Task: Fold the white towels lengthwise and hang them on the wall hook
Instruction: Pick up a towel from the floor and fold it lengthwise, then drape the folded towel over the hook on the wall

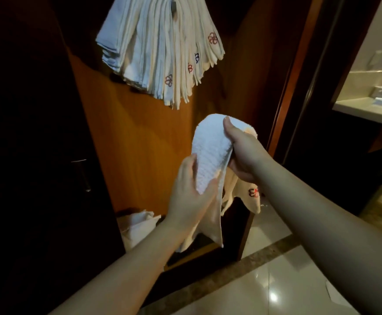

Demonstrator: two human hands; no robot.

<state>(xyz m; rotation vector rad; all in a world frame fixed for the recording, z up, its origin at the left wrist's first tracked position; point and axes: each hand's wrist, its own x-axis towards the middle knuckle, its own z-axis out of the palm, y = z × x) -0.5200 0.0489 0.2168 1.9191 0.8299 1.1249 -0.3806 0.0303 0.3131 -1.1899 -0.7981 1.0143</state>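
White terry towel (pixel 210 153) is mid-fold: our right hand (pixel 244 153) grips its top, our left hand (pixel 190 196) pinches the lower edge. Next, we lift it to the wall hook (pixel 173 6).

No readable words or numbers for you here. Only embroidered flower-like emblems, red and dark blue, on corners of hanging towels (pixel 160 51). Similar red emblem, partly hidden, on corner of towel in your hands (pixel 210 153); its letters, if any, illegible.
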